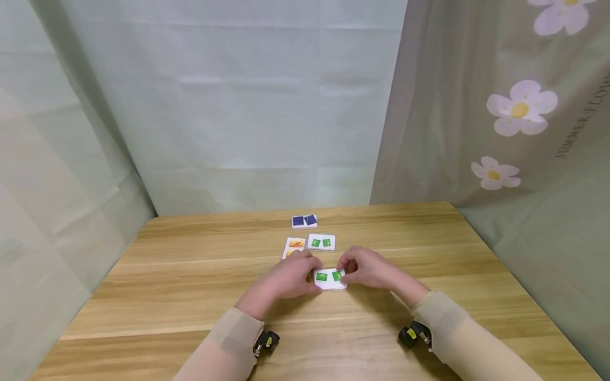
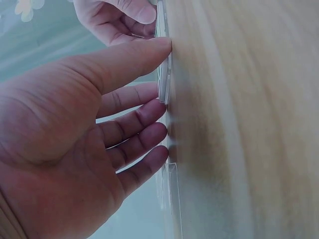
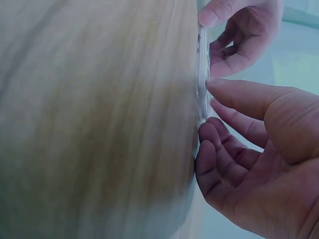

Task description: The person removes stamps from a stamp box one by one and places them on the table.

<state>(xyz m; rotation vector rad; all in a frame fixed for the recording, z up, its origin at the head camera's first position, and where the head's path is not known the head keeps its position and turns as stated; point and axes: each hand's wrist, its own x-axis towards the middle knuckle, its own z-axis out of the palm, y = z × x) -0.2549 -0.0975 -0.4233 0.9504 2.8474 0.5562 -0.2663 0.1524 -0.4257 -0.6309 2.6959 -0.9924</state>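
A white card (image 1: pixel 330 284) with two green squares lies low on the table between both hands. Its clear, layered edge (image 2: pixel 165 74) shows side-on in the left wrist view. My left hand (image 1: pixel 294 275) holds the card's left end, thumb at the near corner and index finger at the far side, while the other fingertips rest at the tabletop. At the right end, my right hand (image 1: pixel 369 269) grips the card between thumb and curled fingers. Just beyond lies a second card with green squares (image 1: pixel 321 242). Left of it, a card with orange pictures (image 1: pixel 293 244) is partly hidden by my left hand.
Farther back on the wooden table (image 1: pixel 190 286) lies a card with two dark blue squares (image 1: pixel 304 221). Pale curtains (image 1: pixel 238 106) hang behind the table and at both sides, the right one printed with white flowers (image 1: pixel 521 108).
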